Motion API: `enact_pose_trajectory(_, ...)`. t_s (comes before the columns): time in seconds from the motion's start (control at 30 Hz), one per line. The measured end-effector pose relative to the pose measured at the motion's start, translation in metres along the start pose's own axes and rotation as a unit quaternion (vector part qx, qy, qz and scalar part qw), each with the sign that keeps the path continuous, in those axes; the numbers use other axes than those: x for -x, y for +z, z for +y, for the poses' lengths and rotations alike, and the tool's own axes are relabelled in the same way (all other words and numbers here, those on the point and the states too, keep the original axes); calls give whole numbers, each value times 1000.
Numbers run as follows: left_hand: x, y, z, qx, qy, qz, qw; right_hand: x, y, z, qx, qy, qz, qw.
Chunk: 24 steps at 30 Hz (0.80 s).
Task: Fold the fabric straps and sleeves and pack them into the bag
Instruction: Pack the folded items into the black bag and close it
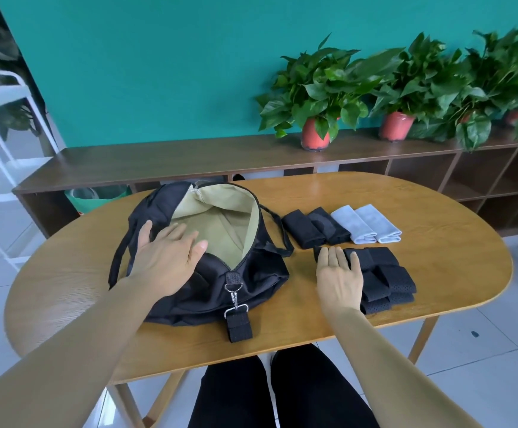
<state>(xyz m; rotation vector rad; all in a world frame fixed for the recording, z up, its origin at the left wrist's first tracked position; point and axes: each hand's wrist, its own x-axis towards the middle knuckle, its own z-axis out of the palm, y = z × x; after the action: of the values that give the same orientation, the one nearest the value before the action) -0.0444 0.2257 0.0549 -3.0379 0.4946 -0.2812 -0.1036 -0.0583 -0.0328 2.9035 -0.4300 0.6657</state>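
At the near edge of the oval wooden tabletop [436, 242], a folded black webbing tab [239, 327] is lying flat, hanging from a silver metal clip [234, 296] at the end of the bag's zip. The black fabric bag [251, 279] is sitting left of centre, slumping softly, its zip gaping wide and showing a smooth tan lining. The left hand [165, 257] is resting on the bag's near left side with fingers straight and spread, gripping nothing. Right of the bag, the right hand [339, 273] is lying palm down, fingers straight and together, pressing on the left part of a pile of folded black perforated straps [387, 279] without curling round them. Just beyond the pile, two folded black sleeves [313, 230] and two folded pale grey sleeves [365, 223] are lying side by side in a row. Past the far edge, leafy plants [316, 88] in red pots are standing on a dark wooden shelf unit [158, 165].
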Motion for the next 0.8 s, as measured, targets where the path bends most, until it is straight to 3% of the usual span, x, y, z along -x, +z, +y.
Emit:
enact_pose_trajectory(0.3, -35, -1, -45, -21, -7, -27, 999, -38, -48, -46, -75, -53, 125, 988)
enact_pose_trajectory(0.47, -56, -3, -59, 7, -3, -26, 1000, -69, -58, -110, -85, -171, 164, 968)
enact_pose_trajectory(0.53, -62, -3, -66, 25, -16, -34, 999, -83, -54, -141, -68, -217, 136, 964)
enact_pose_trajectory(0.73, -62, 7, -72, 62, -56, -78, 993, -120, -33, -205, 9, -289, -52, 956)
enact_pose_trajectory(0.8, -61, 9, -71, 73, -64, -80, 992, -126, -22, -217, 24, -294, -71, 953)
